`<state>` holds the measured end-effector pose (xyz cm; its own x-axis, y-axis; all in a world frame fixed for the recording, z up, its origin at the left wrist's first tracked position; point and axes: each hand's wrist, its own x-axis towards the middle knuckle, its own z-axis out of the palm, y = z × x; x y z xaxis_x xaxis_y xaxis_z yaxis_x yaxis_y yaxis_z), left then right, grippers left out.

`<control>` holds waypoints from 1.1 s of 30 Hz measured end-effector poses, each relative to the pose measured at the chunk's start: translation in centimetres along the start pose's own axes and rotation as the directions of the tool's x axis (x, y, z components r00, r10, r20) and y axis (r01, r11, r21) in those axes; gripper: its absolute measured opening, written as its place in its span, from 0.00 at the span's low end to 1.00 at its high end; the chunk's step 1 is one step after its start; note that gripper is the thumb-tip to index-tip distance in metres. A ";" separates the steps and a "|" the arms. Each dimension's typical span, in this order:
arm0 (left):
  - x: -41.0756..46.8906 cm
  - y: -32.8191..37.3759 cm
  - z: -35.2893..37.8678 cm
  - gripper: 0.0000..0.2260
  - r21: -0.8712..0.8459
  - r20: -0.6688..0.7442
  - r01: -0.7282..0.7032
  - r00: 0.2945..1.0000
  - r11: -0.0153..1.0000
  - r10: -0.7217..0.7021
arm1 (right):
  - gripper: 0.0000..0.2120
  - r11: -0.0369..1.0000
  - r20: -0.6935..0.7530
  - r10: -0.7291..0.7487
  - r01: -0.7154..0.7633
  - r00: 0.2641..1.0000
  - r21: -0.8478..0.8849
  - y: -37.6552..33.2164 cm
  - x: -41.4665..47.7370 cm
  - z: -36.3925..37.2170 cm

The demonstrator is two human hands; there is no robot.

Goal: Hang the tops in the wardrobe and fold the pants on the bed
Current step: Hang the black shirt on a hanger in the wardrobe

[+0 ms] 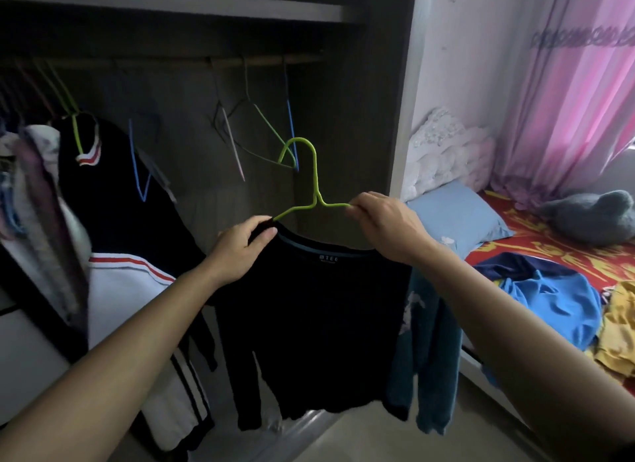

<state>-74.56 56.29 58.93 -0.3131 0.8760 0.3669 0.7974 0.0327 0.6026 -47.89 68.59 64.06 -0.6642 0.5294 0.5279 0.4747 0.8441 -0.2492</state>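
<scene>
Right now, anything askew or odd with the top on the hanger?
Yes. The black top sits unevenly on the green hanger: the left hand has fabric over that hanger arm, while the arm by the right hand is bare. The hook is not on the rail.

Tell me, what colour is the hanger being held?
Lime green hanger, clearest in the head view.

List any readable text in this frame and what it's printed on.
"MTEE": printed inside the back neckline of the black top, held on the green hanger.
Smaller line under it on the same neck label: too small to read.
Red and yellow bedsheet: yellow markings, blurred, not readable as text.
</scene>
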 end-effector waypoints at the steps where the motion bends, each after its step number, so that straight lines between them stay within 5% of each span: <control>1: 0.0 -0.3 -0.6 0.14 0.021 -0.008 -0.007 1.000 1.000 0.007 | 0.12 1.000 0.036 0.017 -0.018 0.999 0.016 -1.0 0.4 -0.3; 3: -0.2 -1.0 -1.7 0.11 0.051 -0.019 -0.019 1.000 0.999 0.020 | 0.10 0.976 0.196 0.095 -0.130 0.976 0.173 -2.8 1.2 -0.8; 6: -0.2 -2.9 -2.6 0.11 0.117 0.015 -0.009 1.000 0.993 0.007 | 0.09 0.779 0.491 0.147 -0.406 0.859 0.478 -5.8 1.7 -0.4; 12: 1.5 -4.1 -5.7 0.13 0.191 -0.006 0.019 1.000 0.981 -0.018 | 0.11 0.477 0.509 0.194 -0.534 0.838 0.698 -9.8 3.6 1.4; 16: 4.1 -4.2 -10.0 0.15 0.325 0.020 -0.019 1.000 0.945 0.014 | 0.08 0.188 0.529 0.255 -0.578 0.809 0.794 -11.7 7.7 2.1; 19: 6.4 -4.2 -13.5 0.15 0.393 -0.077 -0.015 0.996 0.919 0.050 | 0.06 0.033 0.539 0.239 -0.562 0.808 0.827 -12.8 11.6 3.2; 28: 14.2 -6.5 -19.9 0.23 0.677 -0.327 0.202 0.944 0.708 0.044 | 0.10 0.166 0.283 0.125 -0.301 0.951 0.939 -12.9 25.3 10.7; 33: 20.0 -6.3 -22.5 0.28 0.753 -0.431 0.365 0.902 0.547 -0.009 | 0.07 0.077 0.240 0.067 -0.245 0.969 0.967 -14.5 31.9 12.6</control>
<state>-97.45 62.76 78.42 -0.5117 0.5826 0.6314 0.7103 0.7003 -0.0705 -83.20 74.28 74.28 -0.7497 0.5899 0.2998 -0.3591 0.0179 -0.9331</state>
